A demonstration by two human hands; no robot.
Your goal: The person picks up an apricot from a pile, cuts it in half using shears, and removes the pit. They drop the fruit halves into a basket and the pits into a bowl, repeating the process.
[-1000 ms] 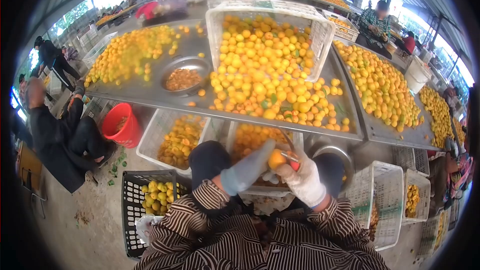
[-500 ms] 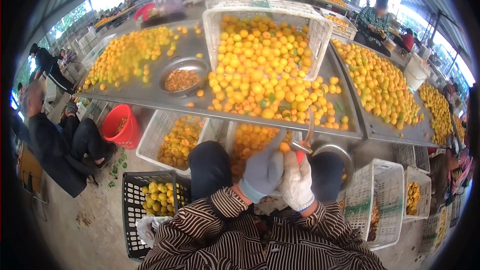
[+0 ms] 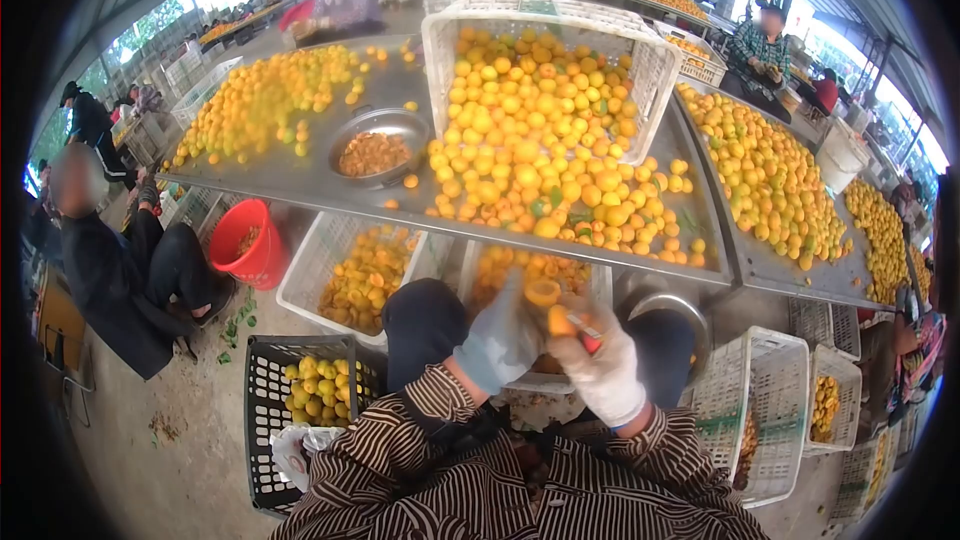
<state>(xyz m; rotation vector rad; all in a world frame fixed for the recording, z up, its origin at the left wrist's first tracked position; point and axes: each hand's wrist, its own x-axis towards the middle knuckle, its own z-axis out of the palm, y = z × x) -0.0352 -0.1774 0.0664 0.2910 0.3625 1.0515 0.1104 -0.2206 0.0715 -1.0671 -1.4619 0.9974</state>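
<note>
Above the knees, my left hand point(image 3: 500, 338) in a grey glove has its fingers closed at a cut orange fruit point(image 3: 543, 292), partly blurred. Beside it, my right hand point(image 3: 603, 365) in a white glove is wrapped round a knife with a red and orange handle point(image 3: 590, 338). A second orange piece point(image 3: 561, 320) sits at the fingertips of that hand. The blade is smeared or hidden by the fruit. Below the hands' fingertips lies a white crate point(image 3: 480, 285) of cut fruit.
Ahead, a metal table point(image 3: 300, 178) bears heaped fruit, a tipped white crate point(image 3: 652, 90) and a steel bowl point(image 3: 370, 148). A red bucket point(image 3: 245, 245), a black crate point(image 3: 268, 440) and white crates stand around the legs. A co-worker point(image 3: 105, 260) sits at the left.
The knife has dropped from its raised, upright position toward my left hand. Orange fruit pieces now show between my hands. The view has shifted slightly.
</note>
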